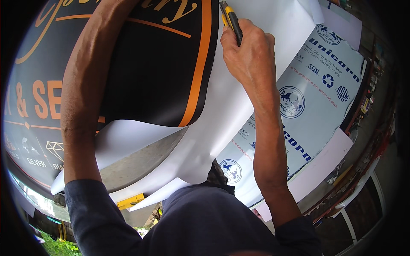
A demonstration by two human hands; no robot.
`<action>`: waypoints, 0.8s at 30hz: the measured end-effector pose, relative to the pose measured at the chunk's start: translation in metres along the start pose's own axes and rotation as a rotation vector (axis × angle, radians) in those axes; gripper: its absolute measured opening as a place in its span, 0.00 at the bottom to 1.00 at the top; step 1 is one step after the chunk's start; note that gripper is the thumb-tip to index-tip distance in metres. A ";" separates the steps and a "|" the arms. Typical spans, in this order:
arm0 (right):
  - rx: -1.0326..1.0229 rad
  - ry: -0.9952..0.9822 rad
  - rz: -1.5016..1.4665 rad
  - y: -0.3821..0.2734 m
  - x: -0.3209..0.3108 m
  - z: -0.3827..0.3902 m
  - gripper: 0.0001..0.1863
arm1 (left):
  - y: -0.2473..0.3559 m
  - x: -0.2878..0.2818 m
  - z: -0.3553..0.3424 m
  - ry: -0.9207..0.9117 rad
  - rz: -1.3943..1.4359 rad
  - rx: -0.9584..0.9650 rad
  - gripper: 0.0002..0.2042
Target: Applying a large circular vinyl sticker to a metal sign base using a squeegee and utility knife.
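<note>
My right hand point(250, 55) grips a yellow and black utility knife point(234, 23), with its tip beside the right edge of a large black printed sheet point(158, 72) with orange border and lettering. White backing paper point(222, 106) lies under and beside that sheet, whose lower part curls up to show its pale underside point(124, 132). My left forearm point(81, 98) reaches across the black sheet to the top edge of the picture, where the hand is out of frame.
A light blue printed panel point(316, 81) lies at the right, with pink strips point(329, 158) along its outer edge. A grey surface point(141, 162) shows below the curl, near a yellow object point(130, 200). Small clutter point(365, 102) lines the far right; grass point(60, 243) shows at lower left.
</note>
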State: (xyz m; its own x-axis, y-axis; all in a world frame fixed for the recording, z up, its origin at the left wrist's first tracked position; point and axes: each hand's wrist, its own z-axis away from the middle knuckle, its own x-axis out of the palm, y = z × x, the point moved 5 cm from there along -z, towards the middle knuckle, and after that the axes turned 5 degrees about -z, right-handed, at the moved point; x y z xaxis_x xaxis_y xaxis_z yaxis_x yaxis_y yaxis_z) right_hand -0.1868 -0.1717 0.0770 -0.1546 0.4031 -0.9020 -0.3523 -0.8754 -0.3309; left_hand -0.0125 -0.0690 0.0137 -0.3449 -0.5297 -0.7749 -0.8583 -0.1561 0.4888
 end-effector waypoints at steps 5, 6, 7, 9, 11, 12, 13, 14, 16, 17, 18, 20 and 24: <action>0.071 -0.055 -0.023 -0.004 0.002 -0.001 0.12 | -0.003 0.004 0.006 -0.005 -0.037 0.011 0.16; 0.100 -0.065 -0.042 -0.002 0.002 -0.001 0.12 | -0.003 0.004 0.005 -0.006 -0.039 0.012 0.16; 0.099 -0.065 -0.044 0.000 0.003 -0.002 0.12 | -0.003 0.004 0.004 0.007 -0.042 0.020 0.16; 0.093 -0.032 -0.078 0.005 0.004 0.000 0.12 | -0.001 0.003 0.003 0.017 -0.040 0.029 0.16; 0.104 -0.036 -0.073 0.003 0.002 0.000 0.12 | -0.001 0.003 0.002 0.015 -0.051 0.033 0.16; 0.112 -0.039 -0.068 0.001 0.002 0.000 0.12 | 0.000 0.002 0.002 0.014 -0.050 0.033 0.16; 0.113 -0.040 -0.069 0.002 0.002 0.001 0.12 | 0.000 0.002 0.003 0.010 -0.049 0.016 0.16; 0.085 -0.034 -0.030 0.001 0.002 0.001 0.12 | -0.001 0.003 0.003 0.007 -0.048 0.000 0.16; 0.059 -0.027 0.009 0.000 0.001 0.002 0.12 | -0.001 0.003 0.003 0.009 -0.034 -0.005 0.16; 0.076 -0.045 -0.017 0.000 0.001 0.002 0.13 | -0.001 0.003 0.003 0.010 -0.022 -0.012 0.16; 0.092 -0.062 -0.044 0.000 0.002 0.003 0.13 | -0.001 0.003 0.003 0.011 -0.021 -0.012 0.16; 0.063 -0.049 -0.017 0.000 0.003 0.004 0.13 | -0.002 0.003 0.003 0.005 -0.054 0.006 0.15; 0.017 -0.002 0.033 0.001 0.003 0.008 0.13 | -0.001 0.005 0.002 0.031 -0.070 0.038 0.15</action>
State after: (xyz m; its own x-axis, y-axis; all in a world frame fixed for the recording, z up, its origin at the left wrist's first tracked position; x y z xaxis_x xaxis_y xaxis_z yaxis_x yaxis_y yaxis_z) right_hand -0.1949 -0.1688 0.0764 -0.1682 0.3748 -0.9117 -0.3628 -0.8835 -0.2963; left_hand -0.0145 -0.0697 0.0084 -0.2721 -0.5440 -0.7938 -0.8940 -0.1623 0.4176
